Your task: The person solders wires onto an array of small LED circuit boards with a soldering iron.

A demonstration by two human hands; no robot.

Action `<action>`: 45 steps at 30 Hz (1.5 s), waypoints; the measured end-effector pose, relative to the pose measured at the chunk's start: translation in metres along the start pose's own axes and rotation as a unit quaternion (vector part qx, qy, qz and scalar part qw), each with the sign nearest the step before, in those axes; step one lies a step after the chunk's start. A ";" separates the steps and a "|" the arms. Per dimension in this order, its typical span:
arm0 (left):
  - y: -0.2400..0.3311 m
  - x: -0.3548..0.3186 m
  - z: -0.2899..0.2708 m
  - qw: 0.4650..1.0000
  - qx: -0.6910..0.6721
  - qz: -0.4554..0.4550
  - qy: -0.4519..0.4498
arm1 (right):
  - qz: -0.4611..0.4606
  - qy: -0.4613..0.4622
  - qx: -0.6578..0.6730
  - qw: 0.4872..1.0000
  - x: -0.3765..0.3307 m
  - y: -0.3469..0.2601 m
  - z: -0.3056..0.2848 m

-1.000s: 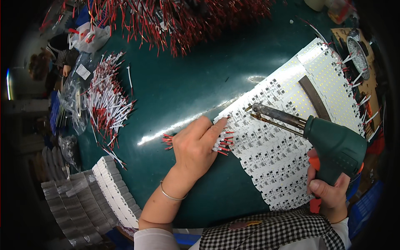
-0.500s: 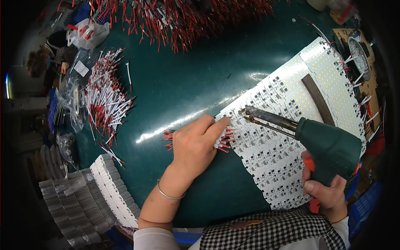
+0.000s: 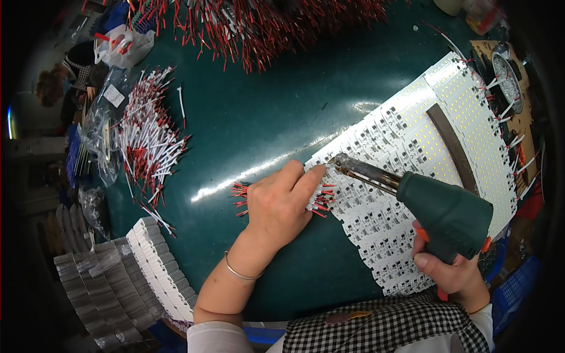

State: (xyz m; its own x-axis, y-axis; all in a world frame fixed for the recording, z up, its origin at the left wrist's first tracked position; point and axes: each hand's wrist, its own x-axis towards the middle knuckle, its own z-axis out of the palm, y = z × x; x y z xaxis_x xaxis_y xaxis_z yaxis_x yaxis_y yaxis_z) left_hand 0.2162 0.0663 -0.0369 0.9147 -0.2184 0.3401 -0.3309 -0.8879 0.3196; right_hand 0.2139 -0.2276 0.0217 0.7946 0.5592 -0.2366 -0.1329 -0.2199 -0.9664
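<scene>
My right hand [image 3: 447, 273] is wrapped round the grip of a dark green soldering gun [image 3: 444, 212] with an orange trigger. Its dark metal tip points left and meets the white LED circuit boards [image 3: 376, 226] near their upper left corner, beside my left fingertips. A bundle of short red-and-white wires [image 3: 321, 201] is closed in my left hand [image 3: 275, 203], with red ends sticking out on both sides. The left thumb and forefinger reach to the boards' edge; whether they pinch a single wire there is hidden. A brown curved strip [image 3: 452, 144] lies across the boards.
Loose red-and-white wires [image 3: 154, 138] lie in a pile on the green table [image 3: 259, 129], at left. A large heap of wires [image 3: 253, 29] fills the far side. Stacked white boards [image 3: 159, 265] stand at near left. A round metal dish [image 3: 507, 83] sits at far right.
The soldering gun has moved left and slightly down with my right hand, bringing its tip close to my left fingertips. My left hand has shifted very slightly right.
</scene>
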 end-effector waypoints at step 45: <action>-0.007 0.006 -0.001 0.990 -0.137 0.004 -0.031 | -0.026 0.021 0.009 0.999 -0.023 0.012 -0.008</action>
State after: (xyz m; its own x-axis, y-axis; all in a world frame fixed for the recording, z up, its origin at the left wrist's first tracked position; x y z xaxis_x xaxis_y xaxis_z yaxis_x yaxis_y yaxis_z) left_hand 0.2236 0.0721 -0.0365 0.9216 -0.2559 0.2917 -0.3803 -0.7451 0.5479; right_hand 0.1987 -0.2499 0.0169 0.8253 0.5346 -0.1821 -0.1016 -0.1766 -0.9790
